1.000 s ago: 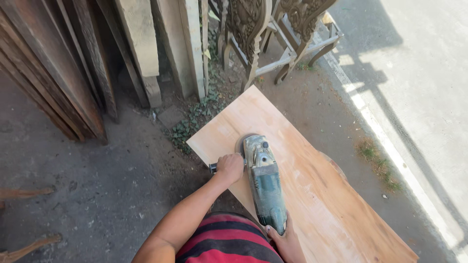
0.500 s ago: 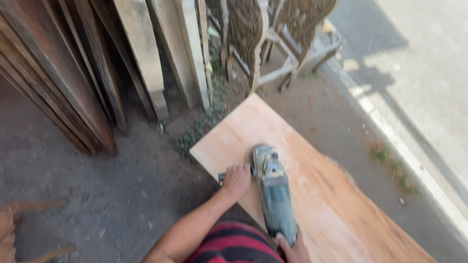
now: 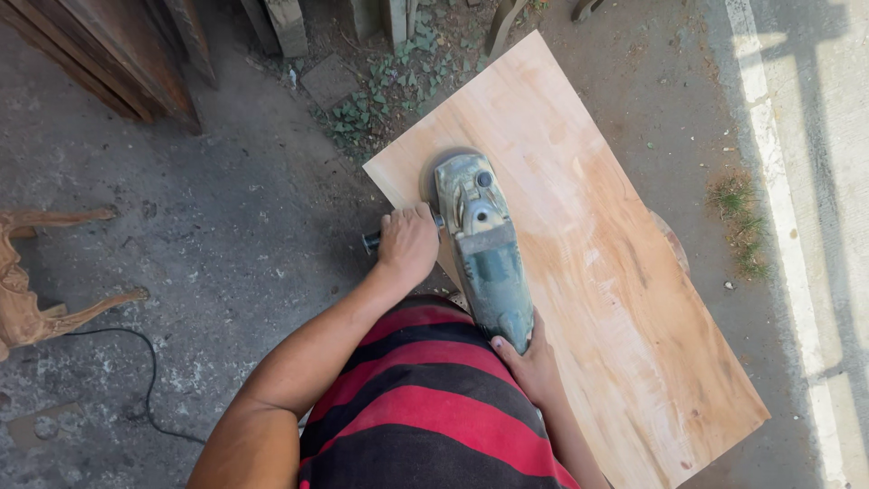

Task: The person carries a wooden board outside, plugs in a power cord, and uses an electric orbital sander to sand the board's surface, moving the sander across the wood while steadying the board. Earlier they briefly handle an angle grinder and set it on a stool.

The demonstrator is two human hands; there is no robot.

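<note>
Head view looks straight down on a person bent over a board outdoors. Far left, a carved wooden piece (image 3: 27, 290) with curved legs lies on the grey concrete ground (image 3: 208, 235), and a thin black cable (image 3: 149, 380) loops past it toward the bottom edge. Dark timber planks (image 3: 118, 54) lean at the upper left, with a patch of small weeds (image 3: 380, 91) just beside their feet. Moving in, the left hand (image 3: 407, 243) is closed tight round the side handle (image 3: 373, 241) of an angle grinder (image 3: 484, 249), the handle's dark tip poking out past the knuckles. The grinder is grey-green and dusty; its round disc end rests on the near-left corner of the wooden board (image 3: 588, 235), a pale, sanded panel lying flat and running diagonally toward the lower right. The right hand (image 3: 534, 367) grips the rear of the grinder's body, fingers wrapped under it, above a red-and-black striped shirt (image 3: 425, 407). Right of the board, a pale painted line (image 3: 778, 208) runs along sunlit pavement, a tuft of grass (image 3: 738, 204) beside it.
</note>
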